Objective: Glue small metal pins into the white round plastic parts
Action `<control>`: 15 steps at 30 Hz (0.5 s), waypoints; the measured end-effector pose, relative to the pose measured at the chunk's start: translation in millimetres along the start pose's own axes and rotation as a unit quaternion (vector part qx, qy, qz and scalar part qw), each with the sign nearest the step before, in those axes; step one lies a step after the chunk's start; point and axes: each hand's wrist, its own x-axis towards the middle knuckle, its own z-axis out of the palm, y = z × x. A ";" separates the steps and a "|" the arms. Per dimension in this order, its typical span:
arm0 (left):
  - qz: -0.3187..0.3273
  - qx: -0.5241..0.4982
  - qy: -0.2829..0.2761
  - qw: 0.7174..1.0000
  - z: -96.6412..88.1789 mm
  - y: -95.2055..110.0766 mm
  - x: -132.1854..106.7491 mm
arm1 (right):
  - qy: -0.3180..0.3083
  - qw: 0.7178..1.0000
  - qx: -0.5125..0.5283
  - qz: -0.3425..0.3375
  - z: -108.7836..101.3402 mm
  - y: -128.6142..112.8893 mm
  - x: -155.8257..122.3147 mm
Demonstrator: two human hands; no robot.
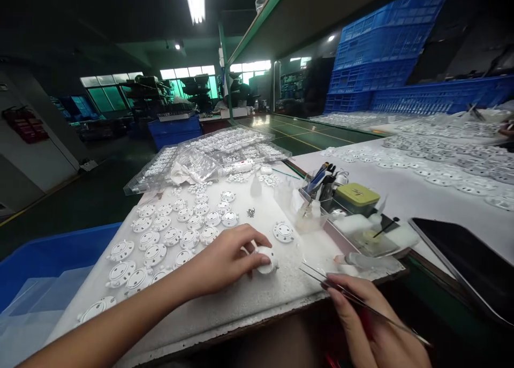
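Note:
My left hand grips a round white plastic part between thumb and fingers, tilted a little above the white work surface. In my right hand is a pair of metal tweezers, held near the table's front edge. The tweezer tips are apart, with nothing seen between them. Just beyond the held part lies another round white part with dark dots. A small pile of tiny dark pieces lies farther back. Rows of similar white parts cover the left of the surface.
Clear plastic trays of white parts stand at the back. On the right are an organizer with pens and a yellow-lidded tin, a squeeze bottle and a phone-like dark slab. A blue bin stands at the left.

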 end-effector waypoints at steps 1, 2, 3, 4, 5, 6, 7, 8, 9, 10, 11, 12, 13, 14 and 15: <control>-0.019 -0.002 0.005 1.000 3.2 0.0 10.9 | -0.001 1.000 -0.005 -0.019 0.8 -2.7 5.3; -0.035 -0.001 0.010 0.999 6.1 -0.8 21.8 | 0.001 0.999 -0.007 -0.033 1.0 -4.6 9.7; -0.044 0.004 0.014 0.999 8.6 -2.0 32.0 | 0.009 0.999 -0.007 -0.046 0.9 -6.1 13.2; -0.047 0.014 0.017 0.999 10.6 -3.3 40.9 | 0.016 0.998 -0.008 -0.059 0.8 -7.4 15.9; -0.043 0.028 0.021 0.998 11.7 -4.4 47.9 | 0.024 0.997 -0.009 -0.071 1.0 -8.7 17.8; -0.035 0.044 0.028 0.998 11.9 -4.9 52.8 | 0.032 0.996 -0.009 -0.082 1.6 -10.3 19.1; -0.024 0.063 0.039 0.997 11.0 -4.4 55.3 | 0.036 0.995 -0.009 -0.090 2.8 -12.2 20.2; -0.013 0.083 0.051 0.995 8.7 -2.9 55.6 | 0.040 0.995 -0.008 -0.095 4.5 -14.2 21.0; -0.003 0.102 0.062 0.993 5.1 -0.3 53.7 | 0.042 0.994 -0.009 -0.097 6.7 -16.2 21.8; 0.004 0.118 0.068 0.991 0.2 3.2 50.1 | 0.041 0.995 -0.010 -0.094 9.3 -18.0 22.7; 0.007 0.131 0.069 0.989 -5.5 7.2 45.0 | 0.041 0.995 -0.014 -0.090 12.1 -19.6 23.6; 0.006 0.141 0.065 0.988 -11.7 11.4 38.7 | 0.037 0.995 -0.018 -0.086 15.0 -20.8 24.5; 0.003 0.147 0.058 0.987 -17.9 15.4 31.5 | 0.033 0.996 -0.019 -0.078 18.1 -21.5 25.4; -0.003 0.156 0.044 0.987 -23.6 18.7 23.6 | 0.026 0.997 -0.014 -0.067 21.3 -21.7 26.1; -0.014 0.172 0.022 0.985 -28.5 21.1 15.3 | 0.018 0.998 -0.005 -0.054 24.4 -21.2 26.6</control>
